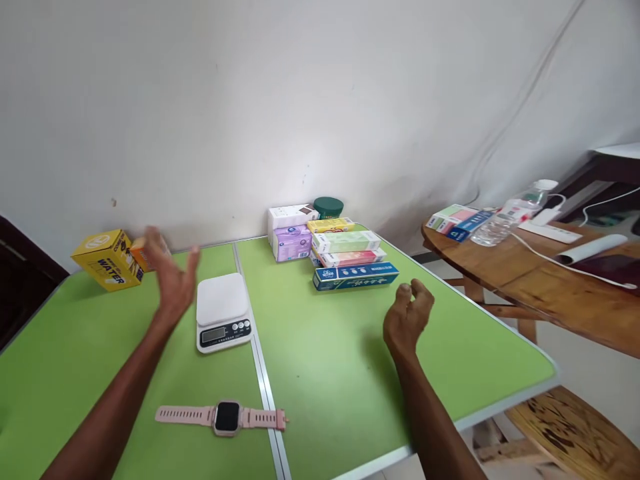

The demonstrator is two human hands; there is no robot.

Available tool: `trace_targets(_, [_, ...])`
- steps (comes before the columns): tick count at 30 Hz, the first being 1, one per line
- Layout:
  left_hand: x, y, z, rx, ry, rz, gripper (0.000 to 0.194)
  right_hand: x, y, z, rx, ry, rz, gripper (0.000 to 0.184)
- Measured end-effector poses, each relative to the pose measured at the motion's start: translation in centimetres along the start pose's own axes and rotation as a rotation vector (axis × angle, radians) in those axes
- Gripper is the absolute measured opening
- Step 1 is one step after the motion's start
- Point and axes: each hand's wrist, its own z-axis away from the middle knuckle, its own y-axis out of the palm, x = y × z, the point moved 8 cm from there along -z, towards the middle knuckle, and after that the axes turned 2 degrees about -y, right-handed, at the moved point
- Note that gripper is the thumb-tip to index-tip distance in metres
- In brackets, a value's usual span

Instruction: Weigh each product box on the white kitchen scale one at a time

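Note:
My left hand (173, 277) hovers over the table's left side, empty, its thumb and fingers apart and smeared by motion. Just right of it lies a white kitchen scale (223, 300) with a bare platform and a blank display. Nearer to me, a smartwatch (227, 418) with a pink strap is laid out flat, dark screen up. On the right, my right hand (409, 317) is held above the green table with loosely curled fingers and the thumb apart from them; no object shows in it. A blue toothpaste box (356, 275) is the nearest thing to that hand.
Behind the blue box are stacked cartons (347, 241), a purple tissue pack (293, 243) and a green-lidded jar (329, 207). A yellow box (107, 260) and an orange box (143, 255) stand left. A wooden table (540, 257) at right bears a bottle (515, 213) and cables.

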Motion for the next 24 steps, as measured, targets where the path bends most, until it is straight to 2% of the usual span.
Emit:
trace_targets(1, [-1.8,2.8,1.6,0.093,-0.023,0.027,0.100,-1.7,0.5,-1.4,-0.007,0.038,0.004,0.090])
trace_targets(3, [-3.7,8.5,5.7,0.312,-0.179,0.117,0.094,-4.4,1.8,-3.6,-0.006,0.086,0.007,0.100])
trace_targets(5, [-4.3,14.3,10.6,0.578,-0.357,0.193,0.090,-6.3,3.1,-5.1,0.039,0.112,-0.003,0.105])
trace_targets(7, [-4.3,19.2,15.1,0.800,-0.472,0.224,0.098,-7.3,4.4,-5.6,0.114,0.133,-0.021,0.105])
trace_targets(9, [-3.8,22.7,17.9,0.900,-0.548,0.220,0.110,-7.9,5.2,-5.6,0.180,0.156,-0.026,0.104])
trace_targets(12, [-3.4,26.1,19.5,0.909,-0.620,0.244,0.114,-8.0,5.3,-4.9,0.218,0.152,-0.003,0.098])
trace_targets(15, [-3.8,27.4,19.5,0.855,-0.655,0.259,0.101,-7.1,4.7,-3.8,0.182,0.100,0.004,0.088])
trace_targets(18, [-4.1,26.7,19.7,0.807,-0.705,0.228,0.099,-6.1,3.5,-1.8,0.109,0.124,-0.003,0.080])
trace_targets(21, [-4.2,24.4,20.3,0.761,-0.742,0.248,0.107,-4.5,2.4,0.7,0.052,0.192,-0.049,0.072])
trace_targets(24, [-4.5,20.8,20.0,0.686,-0.726,0.315,0.114,-1.4,2.0,3.4,0.043,0.173,-0.127,0.069])
